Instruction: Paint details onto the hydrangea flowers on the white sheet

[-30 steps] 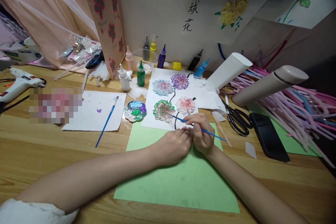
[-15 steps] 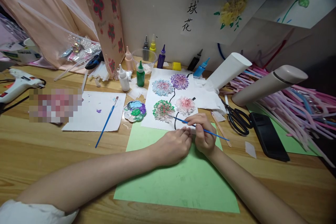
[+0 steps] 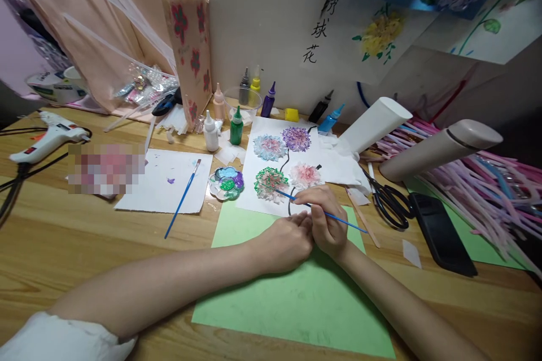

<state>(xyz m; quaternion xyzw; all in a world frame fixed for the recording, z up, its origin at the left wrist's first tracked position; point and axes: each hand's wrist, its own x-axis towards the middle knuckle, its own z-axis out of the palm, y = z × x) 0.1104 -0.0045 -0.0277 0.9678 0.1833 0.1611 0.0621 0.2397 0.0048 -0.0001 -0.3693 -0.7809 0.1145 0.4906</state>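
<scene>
My right hand (image 3: 328, 223) is closed around a thin blue paintbrush (image 3: 353, 226), its tip against a pink paper flower with green-painted petal ends (image 3: 271, 183). Touching it on the left, my left hand (image 3: 283, 243) rests palm down with curled fingers at the lower edge of a white sheet (image 3: 245, 197); the underside of its fingers is hidden. A blue flower (image 3: 270, 148), a purple flower (image 3: 296, 139) and a pale pink flower (image 3: 305, 175) sit on that sheet, with dark stems. Beneath my hands lies a green sheet (image 3: 296, 310).
Left of the sheet are a paint palette (image 3: 214, 190) and a second paintbrush (image 3: 182, 198) on white paper. Behind stand a green paint bottle (image 3: 236, 128) and several others. Scissors (image 3: 393, 203), a phone (image 3: 440, 231) and a wooden stick (image 3: 364, 219) lie right; a glue gun (image 3: 46, 135), far left.
The whole view has shifted, so everything appears a little further right and lower. My right hand keeps its grip on the paintbrush, with the tip still at the green-edged flower.
</scene>
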